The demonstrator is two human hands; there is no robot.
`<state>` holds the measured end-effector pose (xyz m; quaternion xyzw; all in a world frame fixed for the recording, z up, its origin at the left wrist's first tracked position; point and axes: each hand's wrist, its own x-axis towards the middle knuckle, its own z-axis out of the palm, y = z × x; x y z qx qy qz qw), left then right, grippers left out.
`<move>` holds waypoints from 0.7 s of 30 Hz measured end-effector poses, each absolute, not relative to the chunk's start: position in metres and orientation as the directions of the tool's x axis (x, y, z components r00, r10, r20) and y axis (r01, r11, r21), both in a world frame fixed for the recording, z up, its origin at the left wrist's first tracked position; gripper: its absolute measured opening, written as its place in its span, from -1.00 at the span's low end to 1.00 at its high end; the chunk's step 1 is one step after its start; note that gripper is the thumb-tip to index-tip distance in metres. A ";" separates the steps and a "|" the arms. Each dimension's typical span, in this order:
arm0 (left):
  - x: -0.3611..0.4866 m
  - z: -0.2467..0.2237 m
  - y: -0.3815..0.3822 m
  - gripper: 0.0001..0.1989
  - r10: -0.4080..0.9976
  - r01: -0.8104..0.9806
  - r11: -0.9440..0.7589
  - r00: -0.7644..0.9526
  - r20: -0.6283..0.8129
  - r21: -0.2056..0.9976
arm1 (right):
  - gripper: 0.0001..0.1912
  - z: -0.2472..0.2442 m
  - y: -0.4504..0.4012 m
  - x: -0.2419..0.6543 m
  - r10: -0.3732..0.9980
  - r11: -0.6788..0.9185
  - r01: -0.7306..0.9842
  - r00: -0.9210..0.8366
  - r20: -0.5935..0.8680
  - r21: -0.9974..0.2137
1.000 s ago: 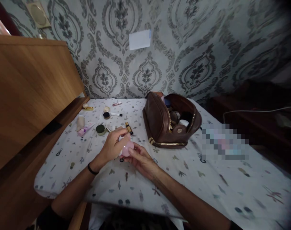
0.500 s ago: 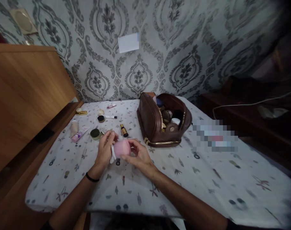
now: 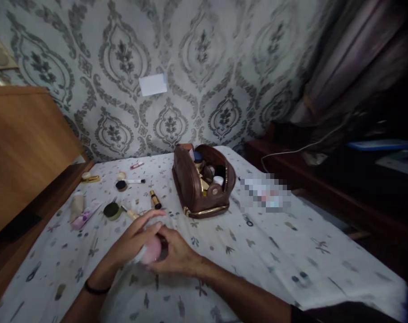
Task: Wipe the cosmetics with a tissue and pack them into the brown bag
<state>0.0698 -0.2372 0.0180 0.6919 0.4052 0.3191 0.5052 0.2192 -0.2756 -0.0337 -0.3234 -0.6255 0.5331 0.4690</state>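
Note:
Between my two hands is a pink rounded item with a white part at its left end; its exact kind does not show. My right hand curves round it from the right, thumb below and fingers above. From the left, my left hand presses over its top and white end, fingertips reaching toward my right fingers. Just beyond my left hand lie a dark green round jar and a small pale bottle. A gold and black tube lies farther off.
A brown cosmetic bag stands unzipped, filled with several items. At the left are a beige tube, a purple-white tube and a gold item. Farther back lie a black-lidded jar, a white stick and a pink tube.
The view has shifted right and tilted up. My hands have drawn nearer to me with the pink item, and my left hand has come over its top.

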 end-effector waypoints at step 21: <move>0.101 0.005 -0.234 -0.69 0.816 -0.425 0.578 0.273 -0.510 0.697 | -0.26 -0.044 -0.255 0.236 0.865 0.496 0.169 -0.009 0.502 -0.851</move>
